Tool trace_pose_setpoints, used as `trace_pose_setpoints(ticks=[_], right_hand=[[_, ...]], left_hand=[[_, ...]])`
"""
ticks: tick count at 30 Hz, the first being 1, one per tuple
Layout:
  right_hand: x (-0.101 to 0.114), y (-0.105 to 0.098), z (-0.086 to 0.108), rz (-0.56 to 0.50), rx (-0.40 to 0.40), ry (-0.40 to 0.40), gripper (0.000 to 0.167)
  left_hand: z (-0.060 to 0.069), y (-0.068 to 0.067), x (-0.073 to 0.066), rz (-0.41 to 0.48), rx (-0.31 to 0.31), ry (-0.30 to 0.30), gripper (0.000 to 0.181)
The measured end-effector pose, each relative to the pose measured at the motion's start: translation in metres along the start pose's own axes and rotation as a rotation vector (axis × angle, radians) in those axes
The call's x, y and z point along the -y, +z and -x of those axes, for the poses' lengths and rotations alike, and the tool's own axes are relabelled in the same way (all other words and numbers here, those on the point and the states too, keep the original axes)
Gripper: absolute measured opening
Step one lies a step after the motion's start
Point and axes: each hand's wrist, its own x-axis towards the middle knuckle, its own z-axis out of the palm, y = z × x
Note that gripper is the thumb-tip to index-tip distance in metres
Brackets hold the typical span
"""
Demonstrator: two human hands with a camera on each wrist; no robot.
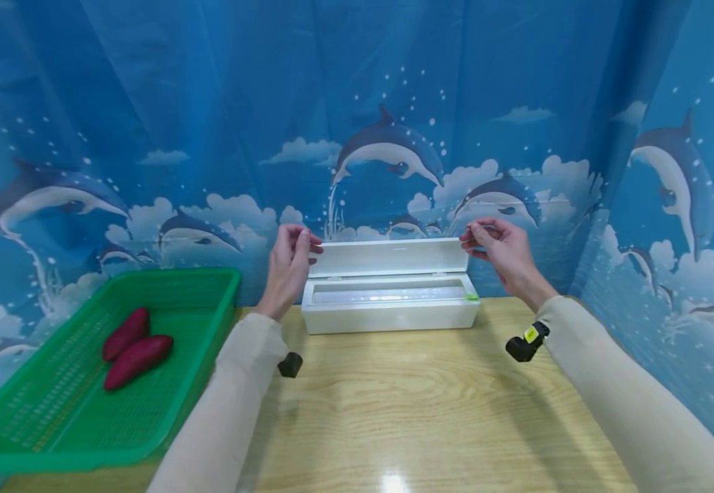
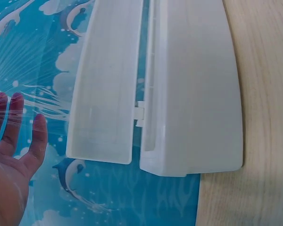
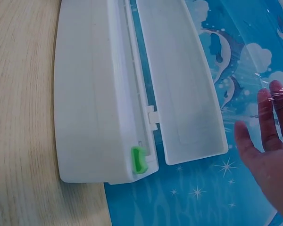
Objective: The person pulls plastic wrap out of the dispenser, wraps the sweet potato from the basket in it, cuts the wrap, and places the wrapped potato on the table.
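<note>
A white cling film dispenser (image 1: pixel 390 319) sits at the back of the table, its hinged lid (image 1: pixel 393 259) raised. Inside lies a pale roll (image 1: pixel 387 295), and a green slider (image 3: pixel 139 160) is at the right end. Clear cling film (image 2: pixel 45 101) shows as creases and glints near the fingers in both wrist views; its full extent is hard to make out. My left hand (image 1: pixel 287 267) pinches the film beside the lid's left end. At the right end my right hand (image 1: pixel 501 257) pinches it too, thumb against curled fingers.
To the left stands a green plastic basket (image 1: pixel 209 342) with two dark red sweet potatoes (image 1: pixel 137 361) inside. A blue dolphin-print curtain (image 1: pixel 239 137) hangs behind and to the right of the wooden table (image 1: pixel 393 404).
</note>
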Motion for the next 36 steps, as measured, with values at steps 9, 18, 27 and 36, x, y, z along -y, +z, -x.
trace_pose_setpoints(ticks=[9, 18, 27, 36], right_hand=[[0.011, 0.0, 0.0, -0.092, 0.011, -0.03, 0.042], [0.027, -0.001, 0.0, -0.061, -0.02, -0.043, 0.04], [0.04, -0.002, 0.0, -0.037, -0.036, -0.063, 0.032], [0.05, -0.004, 0.0, -0.074, -0.034, -0.066, 0.036]], left_hand=[[-0.002, -0.005, -0.01, 0.017, -0.006, 0.023, 0.041], [-0.004, -0.01, -0.022, 0.025, -0.016, 0.054, 0.04], [-0.008, -0.012, -0.032, 0.022, -0.031, 0.071, 0.038], [-0.01, -0.015, -0.039, 0.042, -0.041, 0.079, 0.037]])
